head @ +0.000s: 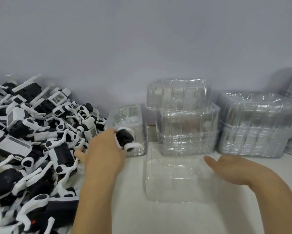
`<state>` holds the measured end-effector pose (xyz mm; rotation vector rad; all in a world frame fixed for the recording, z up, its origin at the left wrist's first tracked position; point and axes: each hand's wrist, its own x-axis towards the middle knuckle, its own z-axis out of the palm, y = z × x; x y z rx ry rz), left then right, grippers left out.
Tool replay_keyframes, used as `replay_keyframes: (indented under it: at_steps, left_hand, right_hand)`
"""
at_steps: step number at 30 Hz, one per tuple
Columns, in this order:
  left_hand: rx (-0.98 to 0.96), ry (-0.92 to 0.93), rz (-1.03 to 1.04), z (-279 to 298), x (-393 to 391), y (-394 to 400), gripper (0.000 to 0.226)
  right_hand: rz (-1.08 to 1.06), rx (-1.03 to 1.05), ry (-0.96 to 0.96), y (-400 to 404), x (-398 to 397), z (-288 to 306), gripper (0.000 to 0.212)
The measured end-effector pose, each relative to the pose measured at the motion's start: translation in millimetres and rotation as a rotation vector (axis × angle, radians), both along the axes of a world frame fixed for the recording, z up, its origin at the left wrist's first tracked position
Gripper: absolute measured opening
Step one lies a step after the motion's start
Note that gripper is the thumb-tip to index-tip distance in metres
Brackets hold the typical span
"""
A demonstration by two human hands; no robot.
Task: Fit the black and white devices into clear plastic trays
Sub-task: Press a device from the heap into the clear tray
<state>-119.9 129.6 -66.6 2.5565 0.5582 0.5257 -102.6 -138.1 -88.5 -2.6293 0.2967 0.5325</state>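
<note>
My left hand (104, 149) grips a black and white device (126, 139), fingers curled round it, and holds it up just in front of a small clear tray stack (127, 119) at the left of the trays. The device sticks out to the right of my knuckles, above the white counter (130, 217). To the left, a big heap of devices (32, 141) covers the counter up to the grey wall (142, 39).

My right hand (234, 169) is released, fingers relaxed and pointing left, resting at the right edge of a single clear tray (175, 179) that lies flat on the counter near me. The held device is to the far left of this tray, apart from it.

Behind the flat tray stand taller tray stacks (187, 124), and further right a wider stack (258, 125).
</note>
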Motion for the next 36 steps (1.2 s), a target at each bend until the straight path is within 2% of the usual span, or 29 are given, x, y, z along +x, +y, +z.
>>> replay_keyframes:
  at_steps: [3,6,9,13,17,19,22,25,28,32,34,36]
  left_hand:
    - [-0.132,-0.265,-0.073,10.3,-2.2,-2.1,0.035]
    - [-0.27,-0.446,-0.266,16.9,-4.2,-8.2,0.043]
    - [-0.315,-0.508,-0.461,18.4,-3.8,-20.6,0.043]
    - [-0.292,-0.538,-0.69,19.0,-4.0,-42.8,0.037]
    - [-0.264,-0.545,-0.781,18.5,-2.5,-48.8,0.045]
    - [-0.267,-0.512,-0.798,17.8,-2.7,-48.9,0.047]
    - [-0.214,-0.51,-0.714,17.4,-4.2,-51.6,0.044]
    - [-0.247,-0.475,-0.591,13.4,-1.7,-46.0,0.047]
    - [-0.459,-0.383,-0.514,6.5,3.3,-36.4,0.048]
    - [-0.876,-0.389,-0.515,-1.6,8.5,-32.8,0.019]
    - [-1.058,-0.369,-0.59,-1.7,9.6,-34.2,0.022]
    - [-1.154,-0.365,-0.711,-0.2,9.8,-38.1,0.026]
  right_hand:
    - [-0.022,-0.008,-0.146,-0.5,-2.5,7.9,0.071]
    - [0.03,0.058,-0.387,5.8,-4.6,21.4,0.059]
    - [0.175,0.358,-0.611,23.5,-10.0,35.8,0.064]
    - [0.377,0.733,-0.688,50.1,-18.1,41.8,0.076]
    - [0.355,0.933,-0.799,53.7,-13.5,37.3,0.071]
    - [0.313,0.951,-0.797,51.8,-12.7,34.7,0.072]
    - [0.218,0.969,-0.78,52.3,-9.4,28.7,0.072]
    - [0.034,0.985,-0.793,54.8,-4.9,24.5,0.06]
    - [-0.119,1.038,-0.796,55.6,-1.5,22.9,0.061]
    - [-0.328,1.267,-0.725,54.9,2.3,26.4,0.066]
    - [-0.327,1.367,-0.608,54.6,2.1,27.9,0.055]
    - [-0.258,1.406,-0.5,56.3,0.2,27.8,0.046]
